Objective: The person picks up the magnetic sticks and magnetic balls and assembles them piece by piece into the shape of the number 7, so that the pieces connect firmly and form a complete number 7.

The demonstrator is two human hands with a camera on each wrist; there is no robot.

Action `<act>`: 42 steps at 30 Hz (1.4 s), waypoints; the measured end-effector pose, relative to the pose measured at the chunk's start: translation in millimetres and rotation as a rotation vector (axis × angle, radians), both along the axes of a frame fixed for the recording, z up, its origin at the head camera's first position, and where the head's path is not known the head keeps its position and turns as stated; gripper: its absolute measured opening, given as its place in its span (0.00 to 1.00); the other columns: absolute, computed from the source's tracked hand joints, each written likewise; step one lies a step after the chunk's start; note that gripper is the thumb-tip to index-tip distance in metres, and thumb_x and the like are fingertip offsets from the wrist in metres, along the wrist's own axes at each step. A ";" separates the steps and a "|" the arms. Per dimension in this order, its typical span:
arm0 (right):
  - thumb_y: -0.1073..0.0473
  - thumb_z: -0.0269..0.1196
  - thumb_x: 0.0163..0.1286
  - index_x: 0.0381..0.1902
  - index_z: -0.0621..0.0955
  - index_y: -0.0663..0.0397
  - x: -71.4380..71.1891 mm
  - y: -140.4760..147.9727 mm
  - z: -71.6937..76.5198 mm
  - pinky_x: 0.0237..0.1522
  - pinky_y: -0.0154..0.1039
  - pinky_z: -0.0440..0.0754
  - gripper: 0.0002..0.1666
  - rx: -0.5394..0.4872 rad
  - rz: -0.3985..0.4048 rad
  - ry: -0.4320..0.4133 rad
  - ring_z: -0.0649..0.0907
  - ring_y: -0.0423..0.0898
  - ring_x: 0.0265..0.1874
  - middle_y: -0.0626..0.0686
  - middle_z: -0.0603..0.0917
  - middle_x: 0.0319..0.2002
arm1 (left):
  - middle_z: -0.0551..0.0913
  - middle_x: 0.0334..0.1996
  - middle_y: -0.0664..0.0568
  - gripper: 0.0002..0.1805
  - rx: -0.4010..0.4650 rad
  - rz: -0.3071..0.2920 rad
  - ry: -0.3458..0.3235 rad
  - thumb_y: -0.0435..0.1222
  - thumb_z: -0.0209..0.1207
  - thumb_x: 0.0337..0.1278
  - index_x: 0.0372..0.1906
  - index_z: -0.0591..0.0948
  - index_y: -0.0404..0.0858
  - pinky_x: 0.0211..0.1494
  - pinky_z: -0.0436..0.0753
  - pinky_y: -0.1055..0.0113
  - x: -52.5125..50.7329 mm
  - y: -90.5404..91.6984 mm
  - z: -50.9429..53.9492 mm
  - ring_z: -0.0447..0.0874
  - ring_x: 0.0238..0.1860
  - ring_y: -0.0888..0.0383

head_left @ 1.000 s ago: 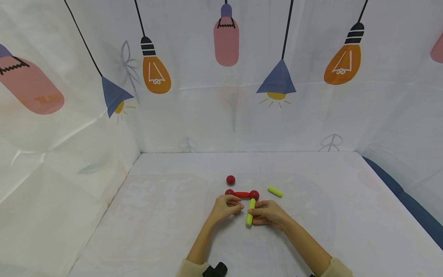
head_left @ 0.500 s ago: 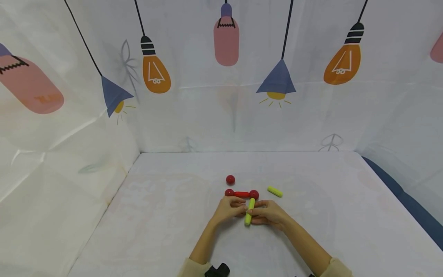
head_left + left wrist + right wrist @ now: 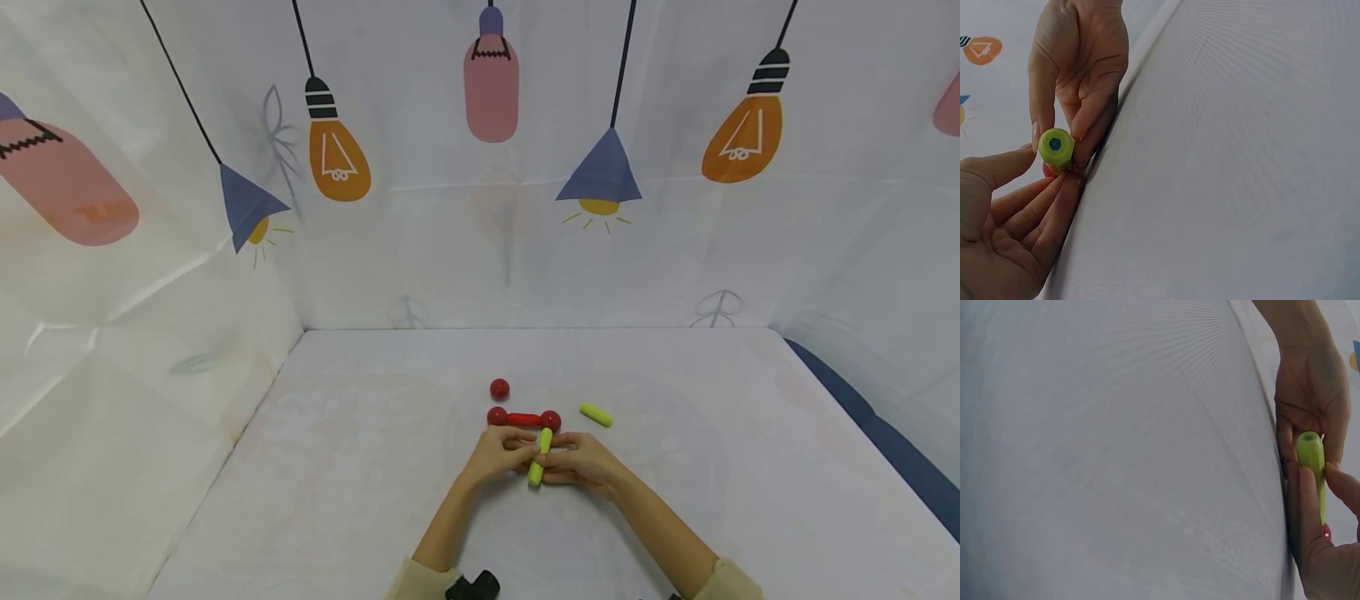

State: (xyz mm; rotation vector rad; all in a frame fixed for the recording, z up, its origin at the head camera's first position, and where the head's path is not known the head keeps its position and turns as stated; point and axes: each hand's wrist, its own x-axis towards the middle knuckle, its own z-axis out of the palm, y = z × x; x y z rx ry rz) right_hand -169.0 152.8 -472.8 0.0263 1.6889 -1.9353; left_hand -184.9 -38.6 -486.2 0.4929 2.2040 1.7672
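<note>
The near yellow-green rod (image 3: 535, 475) is clamped between the thumb and fingers of the right hand (image 3: 588, 462), its far end at the near red ball (image 3: 551, 420); the left hand (image 3: 497, 452) is held close against its other side, though whether its fingers are pinching cannot be told. That ball is linked by a red stick (image 3: 523, 419) to another red ball (image 3: 497, 416), overlooked by a loose red ball (image 3: 499, 388) farther back, with a second yellow-green rod (image 3: 596, 415) laid to the right.
</note>
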 end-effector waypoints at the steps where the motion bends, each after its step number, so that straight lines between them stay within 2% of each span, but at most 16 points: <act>1: 0.66 0.63 0.63 0.59 0.56 0.80 0.4 0.2 0.1 0.43 0.42 0.82 0.37 -0.004 0.002 0.004 0.85 0.47 0.37 0.59 0.84 0.40 | 0.85 0.36 0.36 0.17 -0.001 -0.003 -0.006 0.33 0.61 0.57 0.46 0.80 0.24 0.31 0.83 0.65 0.0 0.3 0.0 0.86 0.33 0.51; 6: 0.67 0.61 0.64 0.59 0.56 0.82 0.8 1.4 1.0 0.44 0.42 0.81 0.35 -0.009 0.001 0.009 0.85 0.47 0.37 0.57 0.84 0.39 | 0.85 0.36 0.37 0.17 0.014 -0.018 -0.006 0.33 0.61 0.57 0.46 0.80 0.23 0.30 0.83 0.66 -0.6 0.8 0.6 0.86 0.33 0.52; 18: 0.69 0.60 0.64 0.59 0.56 0.82 2.0 5.2 2.5 0.44 0.42 0.81 0.35 -0.021 0.006 0.007 0.85 0.46 0.37 0.58 0.82 0.40 | 0.86 0.34 0.39 0.17 -0.025 -0.006 -0.006 0.34 0.63 0.54 0.47 0.80 0.26 0.27 0.82 0.67 -0.1 4.3 -0.6 0.86 0.30 0.52; 25: 0.69 0.59 0.65 0.58 0.56 0.83 3.9 6.7 2.5 0.44 0.42 0.81 0.33 -0.030 0.018 0.013 0.85 0.47 0.37 0.58 0.83 0.40 | 0.86 0.32 0.40 0.19 -0.046 0.001 0.016 0.36 0.64 0.53 0.47 0.80 0.26 0.26 0.80 0.70 -1.1 5.9 -1.3 0.85 0.29 0.57; 29: 0.69 0.60 0.64 0.57 0.59 0.82 4.7 8.3 2.5 0.45 0.42 0.81 0.31 -0.028 0.024 0.023 0.85 0.47 0.38 0.59 0.83 0.40 | 0.86 0.31 0.41 0.20 -0.030 0.000 -0.004 0.35 0.64 0.52 0.47 0.80 0.26 0.25 0.80 0.71 -1.4 7.2 -1.7 0.84 0.27 0.60; 32: 0.68 0.61 0.63 0.55 0.63 0.82 5.4 11.5 3.9 0.43 0.42 0.82 0.29 0.034 0.032 0.071 0.85 0.47 0.36 0.61 0.83 0.40 | 0.86 0.31 0.40 0.19 -0.012 0.002 -0.024 0.33 0.64 0.52 0.47 0.80 0.25 0.26 0.80 0.70 -0.7 8.3 -1.6 0.84 0.26 0.60; 35: 0.65 0.63 0.62 0.52 0.68 0.80 5.1 16.8 6.4 0.39 0.41 0.83 0.28 0.172 0.034 0.159 0.85 0.46 0.33 0.62 0.84 0.39 | 0.86 0.31 0.39 0.18 -0.003 0.010 -0.034 0.31 0.64 0.52 0.47 0.79 0.25 0.26 0.81 0.70 1.0 9.3 0.6 0.83 0.25 0.59; 39: 0.61 0.65 0.61 0.51 0.71 0.76 0.8 26.9 11.4 0.36 0.41 0.83 0.27 0.319 -0.011 0.259 0.85 0.46 0.30 0.61 0.84 0.36 | 0.85 0.31 0.35 0.17 -0.003 0.014 -0.029 0.28 0.63 0.52 0.47 0.79 0.22 0.26 0.82 0.66 7.0 9.2 13.4 0.84 0.25 0.56; 42: 0.60 0.65 0.61 0.52 0.72 0.76 -4.2 35.5 14.8 0.35 0.40 0.83 0.28 0.368 -0.077 0.316 0.83 0.46 0.30 0.61 0.84 0.36 | 0.84 0.31 0.34 0.17 -0.004 0.009 -0.024 0.27 0.63 0.52 0.46 0.78 0.20 0.27 0.83 0.63 10.6 8.4 21.4 0.84 0.26 0.54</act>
